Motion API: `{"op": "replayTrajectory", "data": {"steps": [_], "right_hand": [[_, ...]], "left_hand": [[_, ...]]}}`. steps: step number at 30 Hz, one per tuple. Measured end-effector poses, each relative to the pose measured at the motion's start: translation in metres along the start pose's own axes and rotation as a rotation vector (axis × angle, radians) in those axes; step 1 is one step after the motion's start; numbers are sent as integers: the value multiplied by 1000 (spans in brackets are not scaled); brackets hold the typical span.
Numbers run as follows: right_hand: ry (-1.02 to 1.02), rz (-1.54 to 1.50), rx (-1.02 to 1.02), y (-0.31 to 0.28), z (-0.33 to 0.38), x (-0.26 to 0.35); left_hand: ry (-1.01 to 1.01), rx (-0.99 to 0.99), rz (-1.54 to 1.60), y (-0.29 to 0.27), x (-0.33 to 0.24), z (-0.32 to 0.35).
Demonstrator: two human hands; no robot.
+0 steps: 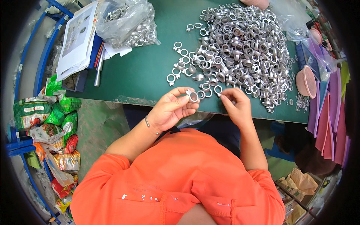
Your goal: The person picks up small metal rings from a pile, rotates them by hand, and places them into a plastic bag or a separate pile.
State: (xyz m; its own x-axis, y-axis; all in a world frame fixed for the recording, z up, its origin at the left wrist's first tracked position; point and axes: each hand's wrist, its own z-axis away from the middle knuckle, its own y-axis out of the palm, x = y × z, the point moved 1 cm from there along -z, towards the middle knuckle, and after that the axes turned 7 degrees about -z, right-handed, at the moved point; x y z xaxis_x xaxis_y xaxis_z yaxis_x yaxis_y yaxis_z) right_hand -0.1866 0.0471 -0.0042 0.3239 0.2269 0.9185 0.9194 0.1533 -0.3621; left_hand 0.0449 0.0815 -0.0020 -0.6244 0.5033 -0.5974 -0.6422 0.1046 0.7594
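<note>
Metal ring (190, 94) pinched in left hand (169, 110), right hand (239, 107) fingers partly hidden, grip unclear

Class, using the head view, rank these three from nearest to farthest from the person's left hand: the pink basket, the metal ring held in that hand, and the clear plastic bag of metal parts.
From the left hand:
1. Metal ring: held in its fingers.
2. Plastic bag: farther up the table, to the hand's left.
3. Pink basket: far right, beyond the right hand.
</note>
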Motion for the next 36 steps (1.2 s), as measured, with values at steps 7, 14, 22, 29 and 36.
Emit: {"op": "replayTrajectory", "data": {"steps": [7,14,22,29,36], "right_hand": [[-49,556,-24,17,-8,11],[464,-873,25,7,-3,11],[521,-1610,190,5,0,8],[-84,113,96,23,-26,20],[-58,-7,82,22,-15,7]], "left_hand": [[-15,-18,-18,3,3,-2],[11,-24,28,-2,3,-1],[22,6,108,-7,-7,-1],[518,-186,-1506,9,1,-28],[625,-172,-1246,-2,8,-32]]}}
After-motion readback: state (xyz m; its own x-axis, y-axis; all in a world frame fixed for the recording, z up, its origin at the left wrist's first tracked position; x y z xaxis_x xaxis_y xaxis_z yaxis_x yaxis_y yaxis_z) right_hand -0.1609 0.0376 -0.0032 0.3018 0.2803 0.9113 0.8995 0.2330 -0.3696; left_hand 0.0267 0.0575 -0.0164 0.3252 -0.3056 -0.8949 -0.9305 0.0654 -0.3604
